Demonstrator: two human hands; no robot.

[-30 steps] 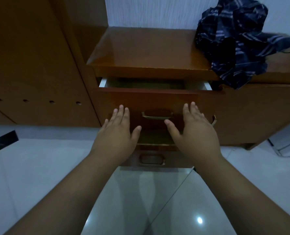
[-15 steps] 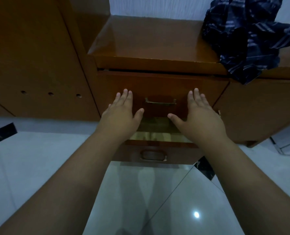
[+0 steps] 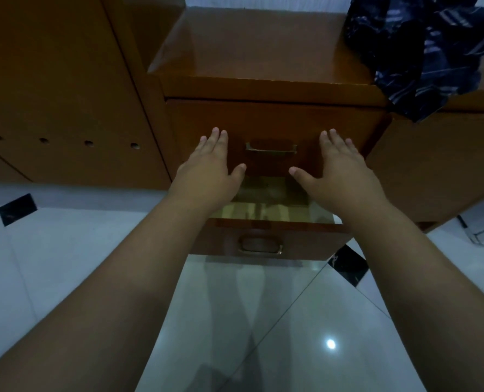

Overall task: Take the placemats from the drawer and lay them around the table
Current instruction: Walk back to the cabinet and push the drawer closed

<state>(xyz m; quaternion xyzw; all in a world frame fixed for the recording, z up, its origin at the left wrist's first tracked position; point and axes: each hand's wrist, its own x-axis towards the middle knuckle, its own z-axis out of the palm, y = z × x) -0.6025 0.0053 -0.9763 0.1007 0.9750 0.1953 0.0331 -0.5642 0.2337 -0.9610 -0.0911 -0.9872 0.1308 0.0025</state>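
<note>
Now both flat: left hand (image 3: 206, 171) and right hand (image 3: 345, 171) press the upper drawer (image 3: 274, 123) front, gripping nothing. Lower drawer (image 3: 266, 241) beneath the wrists stands open; no placemats discernible. Likely next: reach inside it.

Left hand (image 3: 206, 172) and right hand (image 3: 341, 172) outstretched, fingers straight.

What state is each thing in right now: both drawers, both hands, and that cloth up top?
Upper drawer: pushed in, front flush under the top.
Lower drawer: pulled out, open; something pale lies inside, too dim to identify.
Left hand: flat, fingers straight, on the upper drawer front.
Right hand: flat, fingers straight, on the upper drawer front.
Dark striped cloth: crumpled on the cabinet top, hanging over its edge.
</note>
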